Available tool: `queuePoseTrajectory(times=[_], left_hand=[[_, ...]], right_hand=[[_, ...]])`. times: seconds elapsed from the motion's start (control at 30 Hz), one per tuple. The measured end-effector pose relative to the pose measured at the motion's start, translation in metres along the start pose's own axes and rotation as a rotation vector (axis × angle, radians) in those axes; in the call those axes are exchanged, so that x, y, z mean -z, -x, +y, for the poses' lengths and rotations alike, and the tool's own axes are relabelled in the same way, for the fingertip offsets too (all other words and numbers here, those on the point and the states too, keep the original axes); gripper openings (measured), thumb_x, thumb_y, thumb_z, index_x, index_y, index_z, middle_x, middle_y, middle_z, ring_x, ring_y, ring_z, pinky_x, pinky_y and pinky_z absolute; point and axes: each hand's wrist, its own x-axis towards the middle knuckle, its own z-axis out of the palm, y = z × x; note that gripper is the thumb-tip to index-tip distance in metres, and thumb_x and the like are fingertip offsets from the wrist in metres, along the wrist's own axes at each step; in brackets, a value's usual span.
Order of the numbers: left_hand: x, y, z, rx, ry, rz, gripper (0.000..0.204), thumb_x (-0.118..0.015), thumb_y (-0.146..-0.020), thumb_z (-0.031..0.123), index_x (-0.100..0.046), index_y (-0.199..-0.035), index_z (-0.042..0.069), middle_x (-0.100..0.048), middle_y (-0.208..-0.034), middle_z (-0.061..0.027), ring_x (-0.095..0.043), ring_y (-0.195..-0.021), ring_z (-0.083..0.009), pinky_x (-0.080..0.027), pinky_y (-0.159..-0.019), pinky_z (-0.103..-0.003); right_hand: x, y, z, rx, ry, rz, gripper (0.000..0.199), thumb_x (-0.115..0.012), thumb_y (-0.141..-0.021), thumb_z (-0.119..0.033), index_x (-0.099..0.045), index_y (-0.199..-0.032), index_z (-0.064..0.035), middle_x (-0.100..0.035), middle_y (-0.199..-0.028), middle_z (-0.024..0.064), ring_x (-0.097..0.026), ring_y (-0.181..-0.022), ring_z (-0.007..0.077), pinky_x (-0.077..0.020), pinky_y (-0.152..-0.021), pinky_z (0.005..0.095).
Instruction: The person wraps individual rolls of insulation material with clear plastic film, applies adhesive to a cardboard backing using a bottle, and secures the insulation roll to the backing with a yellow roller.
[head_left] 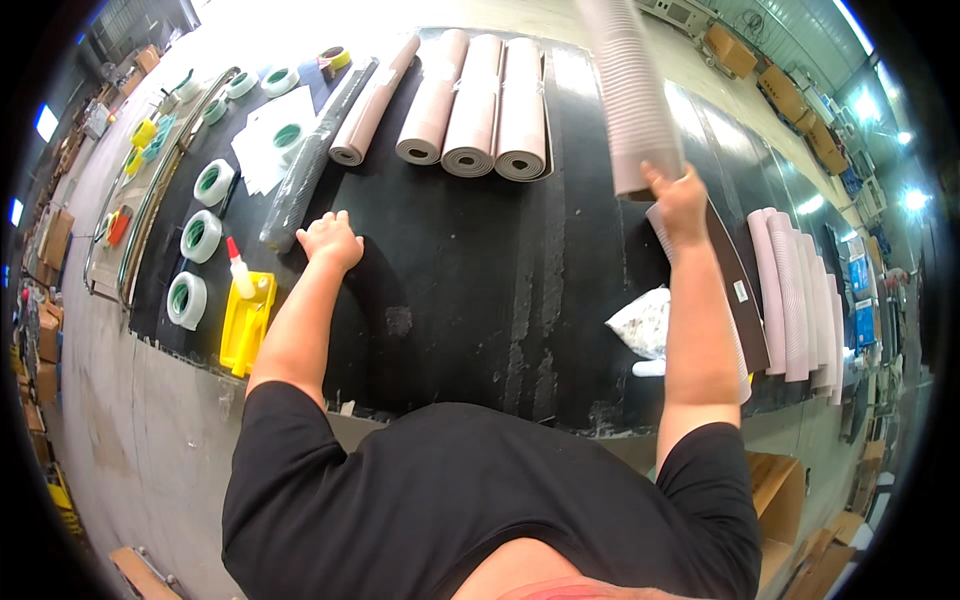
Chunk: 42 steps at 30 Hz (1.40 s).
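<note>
The right hand (682, 205) grasps the lower end of a pale pink ribbed mat (635, 100), with the fingers at its bottom right corner; the mat stretches up and away over the far right part of the black table (450, 270), blurred, and its upper end runs out of view. The left hand (332, 240) grips nothing: it is free, palm down, with its fingers spread just beside the near end of a dark wrapped roll (315, 165); whether the fingertips touch that roll, I cannot tell. Beyond the left hand, four pinkish rolls (470, 110) lie side by side near the far edge, the leftmost at a slant. Along the left side are several rolls of tape (202, 236), some white paper sheets (262, 150), and a white bottle (239, 275) with a red tip next to a yellow tray (247, 325). Near the right forearm lie a white bag (640, 322) and a dark brown strip (735, 285), and farther right a row of pink ribbed pieces (790, 290) lies close together.
</note>
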Motion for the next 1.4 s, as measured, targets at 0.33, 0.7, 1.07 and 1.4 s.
queuePoseTrajectory(times=[0.33,0.7,1.07,1.4], left_hand=[[-0.040,0.035,-0.068,-0.179,0.275,0.552,0.119,-0.081,-0.075,0.044,-0.006,-0.160,0.006,-0.014,-0.166,-0.0168,-0.021,-0.150,-0.0387,-0.019,-0.121,-0.051],[-0.005,0.062,-0.059,-0.698,0.168,0.237,0.091,-0.086,-0.069,0.039,-0.045,-0.148,0.016,-0.043,-0.148,-0.0076,-0.031,-0.145,-0.0288,-0.022,-0.123,-0.048],[0.004,0.035,-0.037,-0.785,0.322,0.323,0.046,-0.073,-0.083,0.045,-0.071,-0.112,0.010,-0.065,-0.121,-0.0116,-0.061,-0.114,-0.0319,-0.045,-0.105,-0.042],[0.030,0.062,-0.036,-0.830,0.028,-0.245,0.093,-0.085,-0.067,0.055,-0.055,-0.143,0.011,-0.071,-0.118,-0.0193,-0.064,-0.115,-0.0370,-0.047,-0.105,-0.042]], right_hand=[[-0.022,0.235,-0.022,0.433,0.390,-0.121,0.037,-0.067,-0.081,-0.011,-0.067,-0.118,-0.0091,-0.073,-0.109,0.0132,-0.071,-0.098,0.0344,-0.0561,-0.085,0.0428],[-0.011,0.251,-0.036,-0.117,0.918,-0.559,0.095,-0.088,-0.068,-0.036,-0.045,-0.150,-0.0165,-0.044,-0.156,0.0119,-0.031,-0.148,0.0365,-0.0223,-0.119,0.0620],[-0.080,0.217,-0.084,0.003,0.669,-0.770,0.098,-0.082,-0.074,-0.049,-0.037,-0.154,-0.0149,-0.054,-0.139,0.0146,-0.047,-0.133,0.0329,-0.0323,-0.115,0.0489],[-0.048,0.252,-0.112,-0.166,0.348,-0.847,0.083,-0.084,-0.067,-0.047,-0.057,-0.137,-0.0113,-0.060,-0.132,0.0199,-0.051,-0.131,0.0355,-0.0387,-0.112,0.0433]])
